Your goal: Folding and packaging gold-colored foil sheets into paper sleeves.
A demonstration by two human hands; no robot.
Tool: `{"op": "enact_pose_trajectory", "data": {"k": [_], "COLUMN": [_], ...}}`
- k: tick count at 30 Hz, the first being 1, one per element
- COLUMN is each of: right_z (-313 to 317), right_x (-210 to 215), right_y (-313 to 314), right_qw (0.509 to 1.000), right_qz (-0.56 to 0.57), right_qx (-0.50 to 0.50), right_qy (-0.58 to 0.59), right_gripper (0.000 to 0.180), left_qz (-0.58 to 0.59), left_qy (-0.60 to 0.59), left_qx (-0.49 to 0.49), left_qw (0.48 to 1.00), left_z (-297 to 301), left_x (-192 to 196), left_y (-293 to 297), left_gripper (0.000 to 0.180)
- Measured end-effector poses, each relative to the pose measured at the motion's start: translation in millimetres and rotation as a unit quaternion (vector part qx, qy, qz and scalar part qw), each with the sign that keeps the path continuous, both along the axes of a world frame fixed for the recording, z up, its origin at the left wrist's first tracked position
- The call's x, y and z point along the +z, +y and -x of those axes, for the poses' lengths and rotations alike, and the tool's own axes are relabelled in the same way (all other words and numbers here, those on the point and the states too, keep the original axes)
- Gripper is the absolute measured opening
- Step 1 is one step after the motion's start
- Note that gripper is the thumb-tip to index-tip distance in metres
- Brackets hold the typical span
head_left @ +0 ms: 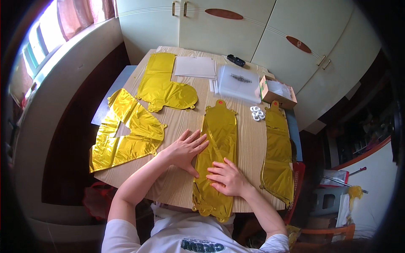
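Note:
A gold foil balloon (220,122), flat and folded into a long strip, lies lengthwise before me on the wooden table. Its tabbed far end carries a red dot, and its near end reaches over the table's front edge. My left hand (185,149) rests with spread fingers at the strip's left edge, fingertips on the foil. Lower down, my right hand (227,178) lies on the foil, its fingers stretched out and apart. Neither hand grips anything. More flat gold foil balloons lie around: an angular one (145,135) at left, another (162,84) behind it, and a long one (276,156) at right.
Pale cards (195,66) and a stack of clear plastic bags (238,86) lie at the table's back. Beside them are a black object (236,60), an open cardboard box (278,92) and several white rings (257,113). Cabinets (228,31) stand behind; a red chair (298,185) is at right.

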State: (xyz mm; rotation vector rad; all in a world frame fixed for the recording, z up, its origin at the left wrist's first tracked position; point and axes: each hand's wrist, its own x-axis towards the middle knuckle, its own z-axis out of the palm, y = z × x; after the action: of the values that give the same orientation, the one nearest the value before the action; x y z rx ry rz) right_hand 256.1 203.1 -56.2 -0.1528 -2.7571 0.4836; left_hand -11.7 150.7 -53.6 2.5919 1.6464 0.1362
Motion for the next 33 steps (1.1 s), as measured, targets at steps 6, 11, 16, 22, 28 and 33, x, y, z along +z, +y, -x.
{"op": "enact_pose_trajectory", "data": {"k": [6, 11, 16, 22, 28, 33], "right_z": [18.5, 28.8, 27.4, 24.4, 22.8, 22.4], "right_x": [16.2, -0.9, -4.0, -4.6, -7.3, -9.3], "right_y": [-19.7, -26.5, -28.3, -29.7, -29.7, -30.0], "right_qw": [0.997, 0.995, 0.997, 0.998, 0.999, 0.999], "right_qz": [-0.077, -0.100, -0.067, -0.042, -0.034, -0.027], "right_qx": [0.010, 0.017, 0.024, 0.034, 0.032, 0.034], "right_qy": [0.009, 0.001, -0.014, -0.020, -0.015, -0.016], "right_gripper": [0.035, 0.041, 0.041, 0.041, 0.040, 0.040], "left_qz": [0.012, 0.011, 0.011, 0.001, -0.007, -0.030], "left_qy": [0.000, -0.005, -0.001, 0.002, 0.003, -0.002], "left_qx": [0.008, 0.008, 0.009, 0.016, 0.037, 0.063], "left_qw": [1.000, 1.000, 1.000, 1.000, 0.999, 0.998], "left_z": [-1.2, -1.4, -0.6, -0.4, 8.3, 14.9], "left_x": [1.2, -0.4, -1.2, -4.5, -8.8, -12.5], "left_y": [0.4, 0.6, 1.3, 2.9, 12.1, 24.0], "left_gripper": [0.131, 0.130, 0.131, 0.133, 0.130, 0.117]}}
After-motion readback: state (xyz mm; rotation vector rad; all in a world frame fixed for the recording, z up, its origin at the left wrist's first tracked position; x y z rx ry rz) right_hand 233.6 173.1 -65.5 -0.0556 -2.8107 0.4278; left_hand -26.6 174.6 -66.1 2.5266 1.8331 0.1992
